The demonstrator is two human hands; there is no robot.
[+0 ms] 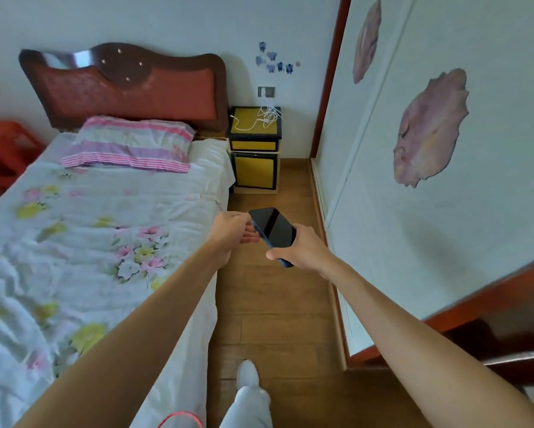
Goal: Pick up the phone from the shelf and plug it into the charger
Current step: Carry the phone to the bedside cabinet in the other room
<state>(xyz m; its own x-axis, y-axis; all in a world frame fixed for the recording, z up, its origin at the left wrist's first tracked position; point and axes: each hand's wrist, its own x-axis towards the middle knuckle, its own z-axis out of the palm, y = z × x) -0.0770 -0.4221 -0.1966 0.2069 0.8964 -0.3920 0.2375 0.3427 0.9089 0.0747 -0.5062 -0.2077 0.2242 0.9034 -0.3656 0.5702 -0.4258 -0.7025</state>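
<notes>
Wooden plank flooring (pixel 278 304) runs down a narrow aisle between a bed and a wardrobe, and above that aisle the phone (pixel 273 231) is held in mid-air, well short of the far wall. Its dark screen faces up and toward the camera; its long axis runs diagonally, the far end pointing up-left toward the bed's side and the near end down-right into the palm. The right hand (pixel 302 250) is clamped around the phone's lower half, thumb lying along the near edge and fingers wrapped behind. The left hand (pixel 231 234) has its fingers curled together at the phone's left edge near the upper end, touching it; whether it pinches the edge or only rests against it cannot be told. Both bare forearms reach forward from the bottom of the view.

Left of the aisle lies the bed (pixel 90 242) with a flowered sheet, a striped pillow (pixel 130 143) and a red padded headboard (pixel 127 88). At the aisle's far end stands a yellow and black nightstand (pixel 255 149), with a white charger cable (pixel 264 118) heaped loosely on its top, below a wall socket (pixel 266 92). The wardrobe door (pixel 429 180) fills the right side.
</notes>
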